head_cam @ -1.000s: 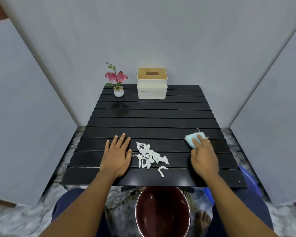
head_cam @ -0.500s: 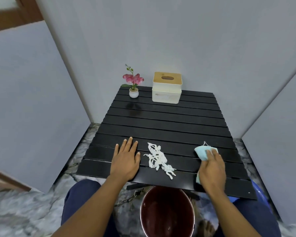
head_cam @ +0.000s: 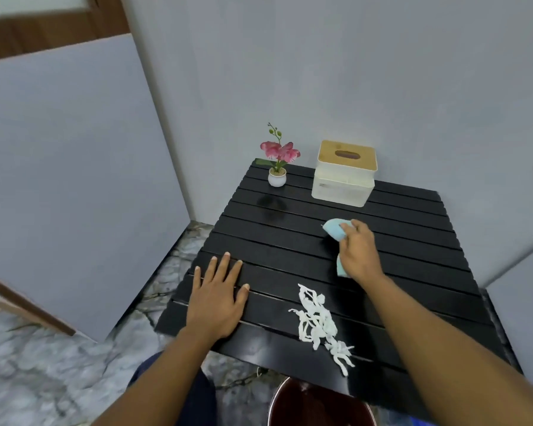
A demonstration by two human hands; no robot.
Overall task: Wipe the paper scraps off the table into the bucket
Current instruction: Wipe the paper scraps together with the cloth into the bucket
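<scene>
At the bottom edge of the frame, right of centre, the dark red bucket peeks out under the black slatted table. Just above it, near the table's front edge, the white paper scraps lie in a loose pile. My left hand rests flat left of them, fingers spread. Further up, my right hand clutches the light blue cloth on the slats. At the far edge stand a potted pink flower and a tissue box

Home-like corner, partitioned off. My black slatted table stands against grey panels on marble-patterned floor; potted pink flower and tissue box sit at its far edge.
</scene>
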